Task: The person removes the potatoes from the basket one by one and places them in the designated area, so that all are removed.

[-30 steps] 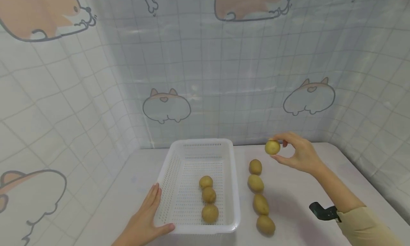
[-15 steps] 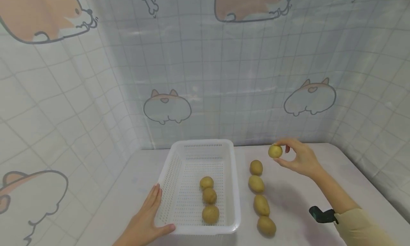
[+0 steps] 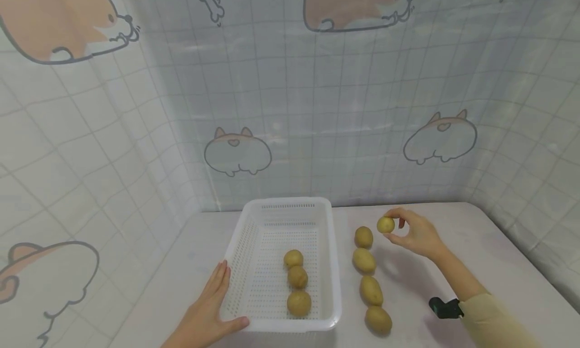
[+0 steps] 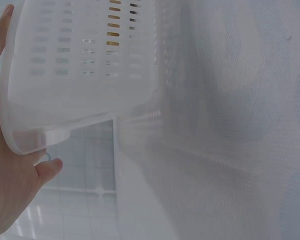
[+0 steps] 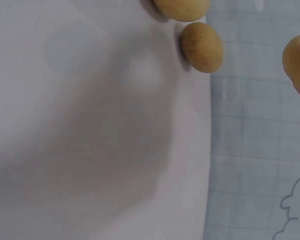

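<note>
On the desk point(image 3: 476, 237), the basket point(image 3: 281, 325) seems light and stiff; its rim should give good hold. Potatoes inside it point(image 3: 297, 277) and right of it point(image 3: 371, 290) look firm, maybe slippery, best taken round the middle. Left hand point(image 3: 204, 312), digits spread, touches the basket's near-left corner; right hand point(image 3: 417, 233), right of the basket, pinches a small potato point(image 3: 385, 225).

Potato row point(image 3: 371, 290) obstructs low passage leftward from right hand point(image 3: 418, 233) to basket point(image 3: 336, 272). Overhead route passable. Tabletop point(image 3: 471, 247) rightward offers room.
</note>
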A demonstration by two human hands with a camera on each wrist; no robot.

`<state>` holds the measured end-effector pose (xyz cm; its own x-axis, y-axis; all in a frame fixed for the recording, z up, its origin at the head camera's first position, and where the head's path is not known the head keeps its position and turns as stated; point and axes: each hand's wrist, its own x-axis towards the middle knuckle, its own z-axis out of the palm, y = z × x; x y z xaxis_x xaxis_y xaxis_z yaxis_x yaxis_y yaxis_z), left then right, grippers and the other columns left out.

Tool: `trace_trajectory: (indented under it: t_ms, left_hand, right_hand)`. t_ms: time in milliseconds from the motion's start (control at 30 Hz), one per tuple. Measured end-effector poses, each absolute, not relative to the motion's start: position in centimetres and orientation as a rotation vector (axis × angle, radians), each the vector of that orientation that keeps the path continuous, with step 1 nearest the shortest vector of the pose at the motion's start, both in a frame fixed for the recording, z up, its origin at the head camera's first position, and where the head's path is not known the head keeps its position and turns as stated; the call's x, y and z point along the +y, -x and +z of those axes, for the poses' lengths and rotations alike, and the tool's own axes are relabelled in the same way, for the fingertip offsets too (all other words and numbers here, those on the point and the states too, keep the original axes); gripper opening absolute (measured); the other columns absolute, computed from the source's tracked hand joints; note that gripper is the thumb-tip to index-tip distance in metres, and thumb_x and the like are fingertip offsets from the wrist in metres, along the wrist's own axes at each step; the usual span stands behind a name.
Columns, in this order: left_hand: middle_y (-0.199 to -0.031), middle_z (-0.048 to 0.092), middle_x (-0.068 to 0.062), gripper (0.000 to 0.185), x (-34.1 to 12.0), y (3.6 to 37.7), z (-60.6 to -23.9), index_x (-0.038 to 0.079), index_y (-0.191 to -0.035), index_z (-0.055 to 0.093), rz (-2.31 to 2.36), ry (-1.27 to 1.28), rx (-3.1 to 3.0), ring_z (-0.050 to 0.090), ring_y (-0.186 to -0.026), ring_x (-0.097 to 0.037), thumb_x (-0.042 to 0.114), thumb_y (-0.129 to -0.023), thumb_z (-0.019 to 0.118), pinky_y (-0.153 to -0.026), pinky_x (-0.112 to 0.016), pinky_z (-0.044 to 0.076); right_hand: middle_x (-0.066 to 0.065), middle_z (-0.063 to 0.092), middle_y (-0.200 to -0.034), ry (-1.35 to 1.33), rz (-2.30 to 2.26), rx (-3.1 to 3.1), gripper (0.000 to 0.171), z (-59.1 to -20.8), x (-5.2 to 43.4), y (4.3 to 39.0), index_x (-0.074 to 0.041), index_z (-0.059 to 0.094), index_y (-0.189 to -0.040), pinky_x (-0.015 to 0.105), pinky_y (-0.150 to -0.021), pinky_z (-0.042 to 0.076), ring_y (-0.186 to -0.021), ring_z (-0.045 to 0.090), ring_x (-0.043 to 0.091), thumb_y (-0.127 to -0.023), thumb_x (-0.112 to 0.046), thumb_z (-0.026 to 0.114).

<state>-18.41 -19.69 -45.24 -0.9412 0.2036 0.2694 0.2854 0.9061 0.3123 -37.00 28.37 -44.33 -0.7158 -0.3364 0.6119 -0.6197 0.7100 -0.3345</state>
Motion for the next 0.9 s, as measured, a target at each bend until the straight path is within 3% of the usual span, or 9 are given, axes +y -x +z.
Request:
trace_trajectory:
  t_ms: [333, 567, 900]
  left_hand:
    - [-0.148, 0.009, -0.02, 0.11, -19.5, 18.3, -45.1, -0.008, -0.139, 0.018, -0.52, 0.366, -2.83, 0.011, -0.135, -0.035, 0.062, -0.067, 0.064, -0.094, -0.057, 0.032]
    - [-0.148, 0.01, -0.02, 0.111, -19.4, 18.3, -45.2, -0.007, -0.14, 0.019, -0.518, 0.352, -2.836, 0.011, -0.135, -0.033, 0.064, -0.067, 0.064, -0.093, -0.056, 0.034]
    - [-0.149, 0.01, -0.019, 0.111, -19.4, 18.2, -45.2, -0.007, -0.14, 0.018, -0.525, 0.363, -2.832, 0.012, -0.134, -0.035, 0.064, -0.067, 0.063, -0.09, -0.057, 0.036]
  right_hand:
    - [-0.007, 0.058, -0.089, -0.707, 0.734, -2.505, 0.044, -46.4, 28.1, 38.1, -0.02, 0.057, -0.104, 0.024, -0.052, 0.036, -0.071, 0.05, 0.014, -0.065, -0.023, 0.078]
    - [-0.006, 0.06, -0.084, -0.702, 0.705, -2.532, 0.045, -47.9, 28.2, 38.7, -0.018, 0.058, -0.102, 0.023, -0.05, 0.036, -0.067, 0.049, 0.01, -0.062, -0.02, 0.079]
    - [0.007, 0.064, -0.097, -0.635, 0.706, -2.716, 0.039, -48.3, 28.0, 38.9, -0.017, 0.057, -0.102, 0.026, -0.05, 0.037, -0.066, 0.048, 0.011, -0.068, -0.022, 0.074]
